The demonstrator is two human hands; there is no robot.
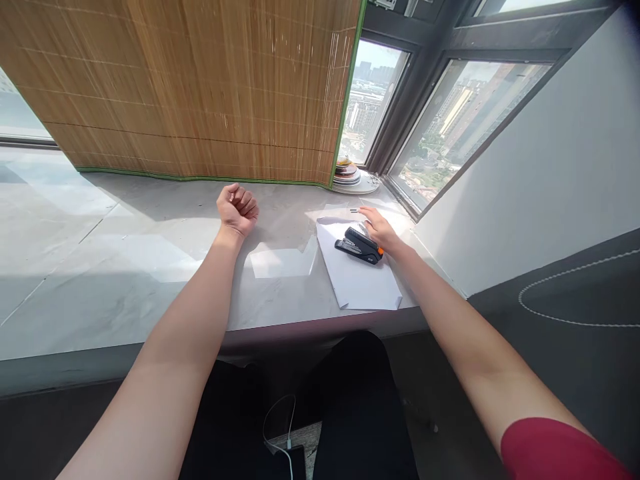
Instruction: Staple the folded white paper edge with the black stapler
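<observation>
Sunlit, a pale marble-look windowsill (280,297) runs beneath a green-edged bamboo blind (200,87). The person's right hand (379,229) has fingers extended and slightly apart, tips at or just beside small dark strips (354,211), probably staples; whether they touch cannot be told. The left hand (238,211) lies well apart, fingers curled together in a loose fist with no object visible, perhaps resting there for support. Just beside the right hand, a black stapler (359,245) sits on white paper (357,283), its weight probably keeping the sheets in place. Farther out, plates (349,179) stand stacked near the window corner, presumably to save space.
</observation>
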